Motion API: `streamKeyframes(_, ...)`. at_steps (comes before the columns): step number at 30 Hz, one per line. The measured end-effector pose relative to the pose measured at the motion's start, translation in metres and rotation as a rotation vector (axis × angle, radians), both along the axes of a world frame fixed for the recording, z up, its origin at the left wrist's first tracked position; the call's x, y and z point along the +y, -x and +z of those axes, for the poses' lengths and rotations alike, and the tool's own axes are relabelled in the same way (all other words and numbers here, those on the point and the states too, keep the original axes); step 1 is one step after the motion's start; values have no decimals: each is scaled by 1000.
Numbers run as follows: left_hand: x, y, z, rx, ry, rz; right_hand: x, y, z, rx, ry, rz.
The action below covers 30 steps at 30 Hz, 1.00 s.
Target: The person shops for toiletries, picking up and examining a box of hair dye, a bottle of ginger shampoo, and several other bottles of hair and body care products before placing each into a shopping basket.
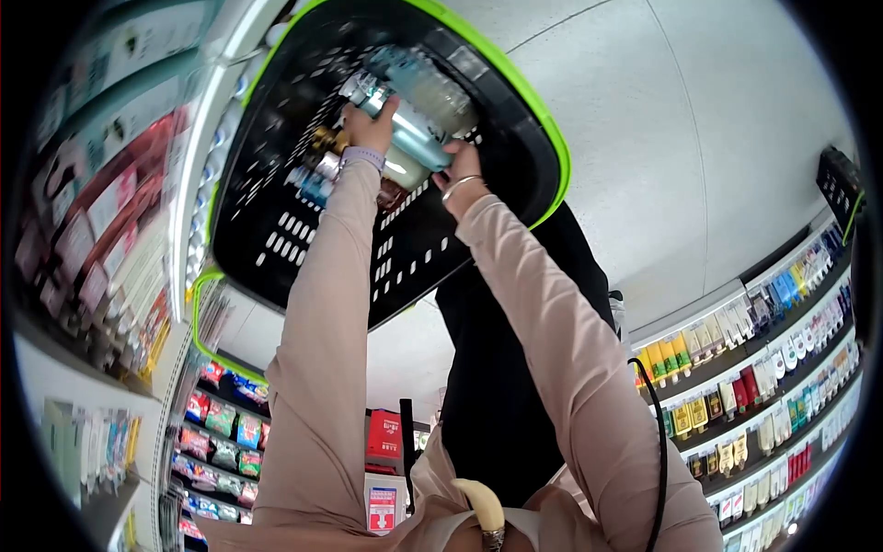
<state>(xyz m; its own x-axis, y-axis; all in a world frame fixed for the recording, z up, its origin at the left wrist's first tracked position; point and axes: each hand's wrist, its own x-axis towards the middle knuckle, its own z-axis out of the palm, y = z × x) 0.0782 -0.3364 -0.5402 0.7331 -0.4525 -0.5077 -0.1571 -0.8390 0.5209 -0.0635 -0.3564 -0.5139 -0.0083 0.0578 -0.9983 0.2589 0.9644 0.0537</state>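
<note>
Both hands reach into a black basket [267, 120] with a green rim. A light blue bottle [414, 133] lies slanted between them. My left hand [371, 127] has its fingers round the upper left end of this bottle. At its lower right end, my right hand [460, 175] grips it with bent fingers. Clear and bluish bottles [437, 97] lie just beyond it in the basket. Under and beside my left wrist are several smaller items, among them a blue-capped one [313, 186] and one with a gold part [326, 140].
Shelves with packaged goods [120, 202] stand close on the left. Colourful packets [221, 416] fill a rack at the lower left. Curved shelves of bottles and tubes [745, 386] are at the lower right. Another black basket [837, 189] is at the right edge, above the pale floor [662, 120].
</note>
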Motion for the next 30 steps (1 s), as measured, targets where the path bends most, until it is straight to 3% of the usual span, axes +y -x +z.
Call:
streamKeyframes(5, 16, 14, 100, 32, 262, 98, 4, 21, 77, -122, 29, 66)
streamKeyframes(14, 53, 38, 336, 543, 703, 420, -12, 74, 346, -364, 208, 145)
streamKeyframes(16, 52, 36, 400, 535, 811, 387, -12, 78, 405, -387, 281, 223)
streamKeyframes(18, 51, 30, 472, 405, 878, 201, -7, 76, 476, -408, 360, 271)
streamKeyframes(22, 63, 11, 586, 428, 1040, 75, 10, 77, 589, -613, 461, 264)
streamKeyframes(26, 76, 4, 675, 451, 1137, 3, 17, 78, 661, -745, 528, 273)
streamKeyframes(30, 85, 6, 739, 452, 1203, -4, 23, 81, 690, -899, 596, 328)
